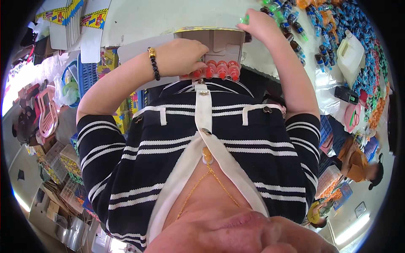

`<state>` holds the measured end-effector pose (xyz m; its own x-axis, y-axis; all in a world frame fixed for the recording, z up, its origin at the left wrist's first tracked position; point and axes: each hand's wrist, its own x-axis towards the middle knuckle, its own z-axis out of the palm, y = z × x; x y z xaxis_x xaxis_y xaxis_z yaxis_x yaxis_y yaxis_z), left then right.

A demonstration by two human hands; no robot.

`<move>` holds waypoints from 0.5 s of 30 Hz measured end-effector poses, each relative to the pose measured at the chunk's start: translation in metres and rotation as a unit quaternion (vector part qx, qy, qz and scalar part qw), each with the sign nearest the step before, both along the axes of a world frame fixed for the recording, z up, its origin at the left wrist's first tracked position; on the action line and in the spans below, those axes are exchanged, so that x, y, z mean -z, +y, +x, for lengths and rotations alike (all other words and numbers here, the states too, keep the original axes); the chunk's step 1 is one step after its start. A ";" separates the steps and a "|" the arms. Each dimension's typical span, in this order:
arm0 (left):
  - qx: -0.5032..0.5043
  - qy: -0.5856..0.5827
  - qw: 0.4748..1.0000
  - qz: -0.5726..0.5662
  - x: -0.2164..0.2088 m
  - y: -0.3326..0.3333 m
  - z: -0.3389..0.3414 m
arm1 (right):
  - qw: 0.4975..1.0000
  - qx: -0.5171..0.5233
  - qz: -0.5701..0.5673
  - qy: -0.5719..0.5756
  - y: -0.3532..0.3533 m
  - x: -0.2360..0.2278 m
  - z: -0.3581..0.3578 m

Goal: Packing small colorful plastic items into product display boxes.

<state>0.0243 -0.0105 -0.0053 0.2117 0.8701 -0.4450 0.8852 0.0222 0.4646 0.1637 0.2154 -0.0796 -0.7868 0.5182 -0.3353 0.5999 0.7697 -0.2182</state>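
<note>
An open cardboard box [219, 36] with a yellow printed edge lies on the table in front of me. Along its near side stands a row of small red bottles [222, 69], with red tips toward me. My left hand [182, 57] reaches over the box's left part, its fingers curled together beside the leftmost red bottle; what they hold, if anything, is hidden. To the right, past the box's far corner, my right hand [258, 26] is closed in a pinch on a small green bottle [244, 19], mostly covered by the fingers.
Many small bottles with dark and blue labels [297, 27] cover the table at the right, beside a white jug [350, 57] and a black box-shaped object [346, 95]. Flat printed cartons [71, 23] are stacked at the far left. A blue basket [87, 78] stands left. Other people work at the lower right.
</note>
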 end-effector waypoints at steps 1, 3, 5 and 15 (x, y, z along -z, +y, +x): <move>-0.003 0.001 1.000 -0.002 0.000 -0.001 0.000 | 0.999 -0.034 0.008 0.033 -0.002 -0.001 -0.004; 0.002 -0.005 1.000 -0.022 -0.003 0.000 -0.002 | 0.995 -0.068 0.015 0.065 -0.002 -0.004 -0.007; 0.004 -0.010 0.999 -0.033 -0.003 -0.001 -0.004 | 0.993 -0.060 -0.036 0.091 0.004 -0.011 -0.004; -0.114 -0.093 0.980 0.130 0.005 -0.002 -0.021 | 0.864 -0.206 -0.128 0.441 -0.063 -0.060 0.037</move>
<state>0.0029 -0.0127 -0.0104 0.0553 0.9832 -0.1737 0.7700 0.0687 0.6344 0.2008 0.1528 -0.0194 -0.8946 0.1309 0.4272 -0.2002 0.7373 -0.6452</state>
